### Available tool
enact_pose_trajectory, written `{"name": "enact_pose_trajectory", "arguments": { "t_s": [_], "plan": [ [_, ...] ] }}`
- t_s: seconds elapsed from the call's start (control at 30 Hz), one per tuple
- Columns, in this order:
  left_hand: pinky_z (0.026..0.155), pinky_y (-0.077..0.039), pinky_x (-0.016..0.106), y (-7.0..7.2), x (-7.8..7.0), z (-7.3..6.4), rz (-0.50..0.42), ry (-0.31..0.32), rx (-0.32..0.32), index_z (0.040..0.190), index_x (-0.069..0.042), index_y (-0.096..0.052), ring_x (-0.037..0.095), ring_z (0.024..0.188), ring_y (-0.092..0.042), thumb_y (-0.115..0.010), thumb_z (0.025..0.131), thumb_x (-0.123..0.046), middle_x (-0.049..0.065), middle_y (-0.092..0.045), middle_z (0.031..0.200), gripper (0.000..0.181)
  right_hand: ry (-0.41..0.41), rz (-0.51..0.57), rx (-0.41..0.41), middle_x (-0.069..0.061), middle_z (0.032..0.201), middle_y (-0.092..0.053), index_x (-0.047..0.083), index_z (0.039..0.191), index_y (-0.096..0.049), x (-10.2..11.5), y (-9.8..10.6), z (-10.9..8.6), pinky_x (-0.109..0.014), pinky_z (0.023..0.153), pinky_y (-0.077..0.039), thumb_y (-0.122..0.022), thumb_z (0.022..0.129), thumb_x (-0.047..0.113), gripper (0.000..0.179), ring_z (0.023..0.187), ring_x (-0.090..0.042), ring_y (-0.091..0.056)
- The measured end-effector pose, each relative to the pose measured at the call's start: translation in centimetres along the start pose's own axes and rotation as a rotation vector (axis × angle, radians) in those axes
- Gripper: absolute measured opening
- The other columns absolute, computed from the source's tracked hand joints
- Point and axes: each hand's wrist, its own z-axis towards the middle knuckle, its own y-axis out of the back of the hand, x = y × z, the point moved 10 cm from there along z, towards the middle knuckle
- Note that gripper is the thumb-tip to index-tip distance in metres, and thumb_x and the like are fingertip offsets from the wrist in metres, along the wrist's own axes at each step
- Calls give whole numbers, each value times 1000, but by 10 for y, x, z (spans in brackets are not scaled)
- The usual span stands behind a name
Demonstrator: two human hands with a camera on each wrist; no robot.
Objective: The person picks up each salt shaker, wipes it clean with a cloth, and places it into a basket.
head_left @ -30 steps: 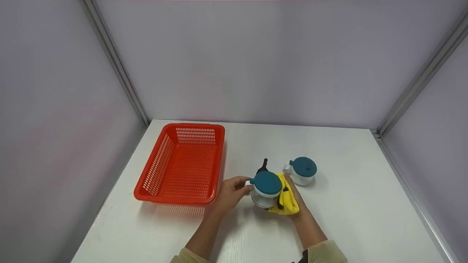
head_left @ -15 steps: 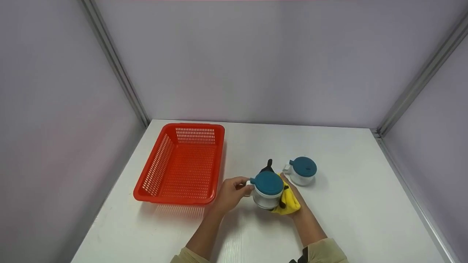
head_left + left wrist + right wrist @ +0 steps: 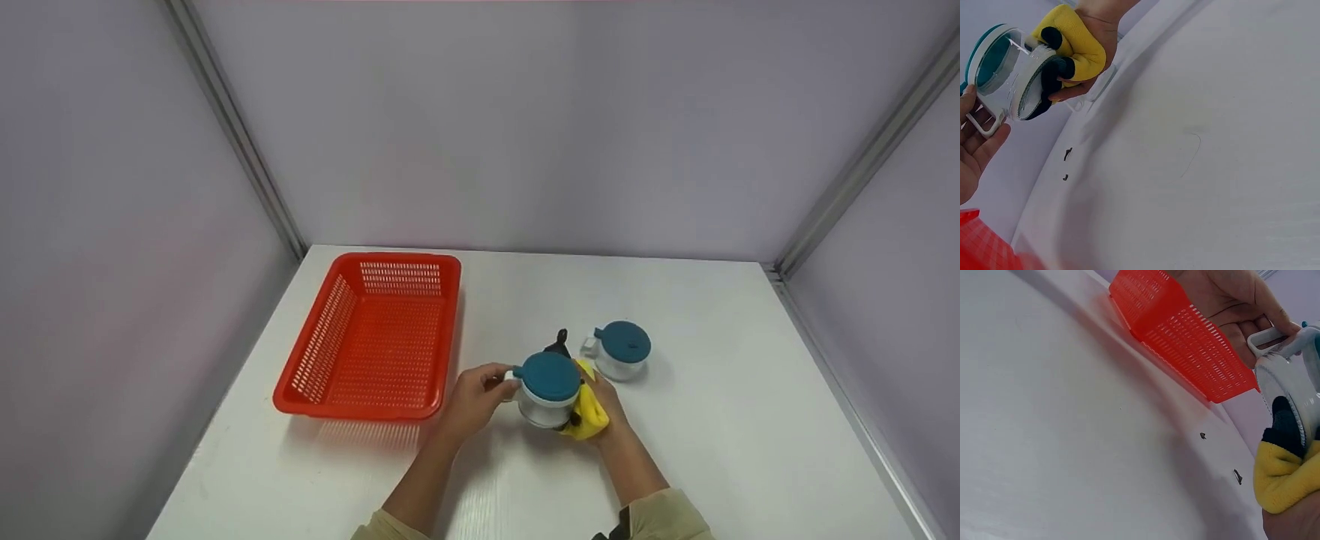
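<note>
A clear seasoning jar with a teal lid and a white handle is held up over the white table, tilted in the wrist views. My left hand pinches it by the handle. With my right hand I grip a bunched yellow and black cloth and press it to the jar's side and base. The cloth's black part lies against the bottom of the glass in the left wrist view. Just beyond my right hand, a second teal-lidded jar stands upright, its handle facing left.
To the left of my hands, a red plastic basket with perforated sides sits on the table, nothing inside it. Grey-white panels close off the back and both sides. Two small dark marks show on the table.
The cloth's dark end behind the jar has shifted right. My right fingers have moved round over the cloth, and less yellow shows. The jar and my left hand have barely moved.
</note>
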Motion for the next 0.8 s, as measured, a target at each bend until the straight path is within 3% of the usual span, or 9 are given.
{"name": "enact_pose_trajectory", "arguments": {
  "t_s": [0.1, 0.2, 0.3, 0.4, 0.5, 0.7, 0.8],
  "plan": [
    [82, -59, 29, -1, 2, 0, 3, 3, -13, 109, -26, -73, 17, 92, -68, -69, 93, -26, -5, -71, 102, 17, 25, 138, 43, -2, 130, -47, 22, 146, -34, 6, -5, -2, -30, 98, -45, -57, 87, 68, 79, 117, -19, -45],
    [81, -59, 28, -4, 5, 0, 15, -1, -13, 107, -26, -73, 16, 90, -67, -69, 92, -27, -4, -71, 98, 15, 39, 348, 179, 0, 113, -53, 17, 131, -45, 15, -17, -10, -25, 97, -45, -59, 86, 68, 69, 108, -15, -50],
    [80, -59, 27, -6, 7, 0, 19, -3, -9, 107, -24, -73, 16, 87, -67, -70, 92, -27, -2, -71, 96, 15, 34, 469, 335, 1, 103, -58, 15, 120, -51, 23, -28, -20, -21, 94, -47, -53, 89, 68, 62, 100, -12, -56],
    [80, -59, 27, -7, 7, -1, 0, -12, -5, 108, -21, -74, 16, 87, -67, -70, 91, -26, 2, -72, 98, 17, 50, 473, 456, 0, 102, -60, 15, 118, -53, 30, -36, -29, -21, 90, -51, -45, 92, 69, 60, 95, -11, -59],
    [80, -59, 28, -7, 3, -1, -19, -34, 7, 109, -19, -74, 17, 88, -68, -70, 91, -24, 5, -72, 101, 19, 92, 441, 520, 0, 105, -61, 14, 120, -54, 38, -39, -33, -21, 91, -51, -39, 94, 68, 61, 97, -11, -59],
    [81, -59, 29, -7, -3, -1, -42, -51, 46, 110, -20, -74, 17, 91, -69, -68, 94, -21, 4, -72, 105, 17, 129, 284, 477, 0, 115, -56, 18, 124, -55, 44, -35, -34, -22, 100, -46, -36, 95, 69, 62, 107, -12, -55],
    [81, -59, 30, -9, -3, -1, -59, -53, 69, 110, -19, -73, 18, 92, -69, -67, 94, -19, 3, -72, 105, 17, 124, 257, 466, -1, 117, -55, 17, 122, -55, 46, -34, -34, -22, 102, -45, -36, 97, 64, 57, 109, -13, -53]
  ]
}}
